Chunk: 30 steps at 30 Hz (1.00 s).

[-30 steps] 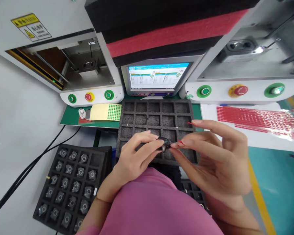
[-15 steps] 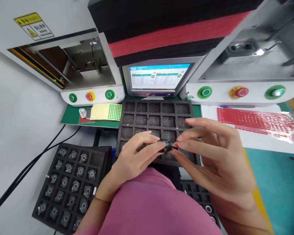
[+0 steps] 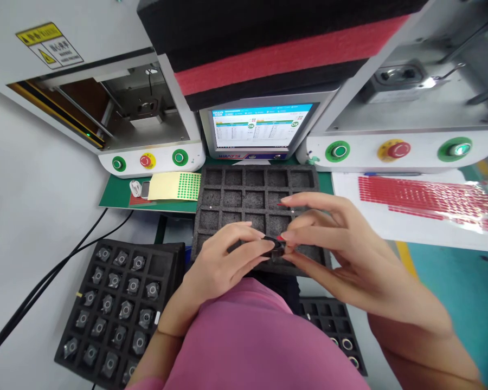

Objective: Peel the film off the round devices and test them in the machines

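Note:
A small dark part (image 3: 277,248) is held between both hands, above the front of a black foam tray (image 3: 244,200) whose visible compartments hold nothing. My left hand (image 3: 223,257) pinches it from the left with thumb and fingers. From the right, the fingertips of my right hand (image 3: 337,244) press on the same part. A small red piece (image 3: 280,238) shows at a right fingertip, over the dark part. Another bit of red (image 3: 283,201) is at the raised right index fingertip. The underside of the dark part is hidden.
A foam tray of wrapped round parts (image 3: 117,309) lies at lower left, another tray (image 3: 335,325) at lower right. Red sticker strips (image 3: 415,197) and a green-dot sheet (image 3: 174,186) flank the middle tray. Behind stand a monitor (image 3: 260,130) and two machines with buttons.
My right hand has shifted left and the raised index finger has come in over the tray. The dark part has turned slightly, with the red piece now over it.

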Each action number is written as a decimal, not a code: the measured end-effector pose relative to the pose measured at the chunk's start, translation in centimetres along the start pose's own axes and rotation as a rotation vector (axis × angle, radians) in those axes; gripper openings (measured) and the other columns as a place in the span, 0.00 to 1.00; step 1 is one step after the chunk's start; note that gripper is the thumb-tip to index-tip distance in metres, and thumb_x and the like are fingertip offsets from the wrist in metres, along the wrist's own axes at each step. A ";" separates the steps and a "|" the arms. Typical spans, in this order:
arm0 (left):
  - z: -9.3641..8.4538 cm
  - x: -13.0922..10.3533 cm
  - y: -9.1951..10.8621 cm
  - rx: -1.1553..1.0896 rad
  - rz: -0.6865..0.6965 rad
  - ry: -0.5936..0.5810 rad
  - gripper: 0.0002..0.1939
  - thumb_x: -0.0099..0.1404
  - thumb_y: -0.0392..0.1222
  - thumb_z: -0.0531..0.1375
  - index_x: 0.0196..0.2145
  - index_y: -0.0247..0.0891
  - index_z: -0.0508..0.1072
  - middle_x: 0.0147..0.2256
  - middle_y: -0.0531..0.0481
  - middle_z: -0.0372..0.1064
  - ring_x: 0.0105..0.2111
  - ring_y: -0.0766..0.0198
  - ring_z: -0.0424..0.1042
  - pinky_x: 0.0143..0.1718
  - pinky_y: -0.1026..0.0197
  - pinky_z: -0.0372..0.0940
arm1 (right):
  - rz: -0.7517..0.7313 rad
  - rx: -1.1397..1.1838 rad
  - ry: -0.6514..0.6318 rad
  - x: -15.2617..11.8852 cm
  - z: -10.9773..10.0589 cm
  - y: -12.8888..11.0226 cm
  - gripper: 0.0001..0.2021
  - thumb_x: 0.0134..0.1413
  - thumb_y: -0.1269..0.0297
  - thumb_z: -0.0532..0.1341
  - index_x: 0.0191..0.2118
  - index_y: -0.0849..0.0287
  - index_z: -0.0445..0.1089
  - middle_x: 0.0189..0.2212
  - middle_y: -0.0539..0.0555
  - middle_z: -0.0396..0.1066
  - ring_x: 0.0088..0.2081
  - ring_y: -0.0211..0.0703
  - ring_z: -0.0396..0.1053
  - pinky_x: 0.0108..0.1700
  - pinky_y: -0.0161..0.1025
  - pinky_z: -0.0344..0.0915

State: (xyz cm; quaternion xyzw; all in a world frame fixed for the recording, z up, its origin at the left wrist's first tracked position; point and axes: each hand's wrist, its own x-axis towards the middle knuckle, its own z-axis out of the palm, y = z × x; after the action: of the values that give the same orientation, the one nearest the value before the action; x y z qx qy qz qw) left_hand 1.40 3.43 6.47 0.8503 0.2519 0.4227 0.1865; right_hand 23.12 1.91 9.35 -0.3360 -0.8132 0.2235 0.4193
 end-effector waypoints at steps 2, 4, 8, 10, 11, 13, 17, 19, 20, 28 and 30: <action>0.1 0.0 0.1 -0.008 -0.020 0.014 0.08 0.71 0.34 0.58 0.46 0.37 0.74 0.38 0.49 0.74 0.41 0.65 0.76 0.54 0.55 0.73 | -0.017 0.003 0.026 0.1 0.4 -0.2 0.20 0.58 0.84 0.57 0.51 0.55 0.66 0.57 0.60 0.59 0.35 0.35 0.72 0.37 0.41 0.78; 0.1 0.1 0.3 -0.006 -0.056 0.035 0.08 0.70 0.34 0.58 0.46 0.37 0.74 0.38 0.50 0.74 0.41 0.65 0.76 0.54 0.56 0.74 | -0.043 -0.026 0.117 0.1 1.0 -0.4 0.21 0.55 0.87 0.58 0.48 0.56 0.67 0.58 0.60 0.57 0.33 0.34 0.71 0.33 0.38 0.77; 0.2 0.3 0.6 0.011 -0.089 0.077 0.08 0.69 0.33 0.60 0.47 0.36 0.73 0.39 0.49 0.76 0.40 0.66 0.76 0.52 0.60 0.74 | -0.064 -0.114 0.324 -0.4 2.4 -0.6 0.22 0.48 0.92 0.60 0.40 0.55 0.70 0.64 0.55 0.54 0.33 0.33 0.72 0.27 0.37 0.77; 0.2 0.3 0.6 0.003 -0.070 0.101 0.08 0.69 0.33 0.60 0.46 0.35 0.73 0.39 0.48 0.75 0.41 0.66 0.77 0.52 0.60 0.74 | -0.098 -0.174 0.374 -0.8 2.6 -0.6 0.22 0.45 0.93 0.62 0.36 0.55 0.70 0.67 0.49 0.51 0.36 0.34 0.74 0.27 0.38 0.79; 0.2 0.3 0.6 -0.003 -0.060 0.112 0.08 0.70 0.34 0.59 0.46 0.35 0.73 0.39 0.48 0.75 0.42 0.65 0.77 0.53 0.60 0.74 | -0.119 -0.208 0.389 -1.0 2.6 -0.5 0.22 0.44 0.93 0.63 0.34 0.55 0.69 0.69 0.46 0.49 0.38 0.35 0.75 0.28 0.38 0.80; 0.2 0.3 0.5 -0.006 -0.045 0.127 0.08 0.70 0.34 0.59 0.47 0.36 0.74 0.39 0.48 0.74 0.43 0.64 0.77 0.52 0.58 0.75 | -0.144 -0.253 0.411 -1.4 2.5 -0.5 0.22 0.42 0.93 0.65 0.33 0.55 0.68 0.71 0.41 0.46 0.43 0.37 0.75 0.32 0.38 0.81; 0.2 0.4 0.5 0.009 -0.040 0.134 0.08 0.71 0.36 0.58 0.47 0.38 0.74 0.39 0.49 0.74 0.43 0.64 0.78 0.51 0.56 0.76 | -0.131 -0.244 0.373 -1.4 2.2 -0.6 0.22 0.45 0.93 0.62 0.33 0.54 0.67 0.72 0.40 0.42 0.48 0.39 0.75 0.38 0.37 0.83; 0.2 0.5 0.4 0.015 -0.045 0.141 0.08 0.72 0.36 0.58 0.47 0.39 0.74 0.39 0.49 0.75 0.42 0.64 0.78 0.50 0.56 0.76 | -0.151 -0.239 0.342 -1.3 2.1 -0.6 0.21 0.48 0.93 0.60 0.33 0.55 0.67 0.72 0.44 0.43 0.46 0.39 0.76 0.36 0.35 0.83; 0.2 0.5 0.3 0.018 -0.048 0.142 0.08 0.72 0.36 0.58 0.47 0.39 0.74 0.39 0.49 0.75 0.42 0.64 0.78 0.49 0.57 0.76 | -0.160 -0.240 0.338 -1.3 2.1 -0.5 0.20 0.49 0.92 0.59 0.33 0.55 0.66 0.72 0.45 0.44 0.45 0.38 0.76 0.36 0.34 0.83; 0.9 0.7 -0.1 0.095 -0.025 0.125 0.08 0.69 0.31 0.59 0.45 0.35 0.75 0.38 0.48 0.75 0.41 0.65 0.78 0.49 0.62 0.75 | -0.230 -0.202 0.399 -1.8 3.0 0.7 0.16 0.51 0.90 0.56 0.36 0.60 0.70 0.72 0.51 0.44 0.43 0.37 0.75 0.40 0.39 0.83; 1.2 0.8 0.0 0.127 -0.040 0.111 0.09 0.69 0.31 0.58 0.46 0.36 0.74 0.37 0.48 0.75 0.41 0.64 0.78 0.46 0.62 0.75 | -0.185 -0.161 0.431 -1.9 3.3 0.8 0.17 0.52 0.89 0.56 0.37 0.59 0.69 0.70 0.53 0.47 0.41 0.35 0.74 0.40 0.39 0.83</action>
State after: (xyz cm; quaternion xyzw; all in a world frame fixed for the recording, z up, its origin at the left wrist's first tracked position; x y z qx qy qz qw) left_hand 2.78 3.79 6.28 0.8305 0.3050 0.4486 0.1261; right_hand 21.46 0.79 6.10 -0.3324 -0.7474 0.0421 0.5737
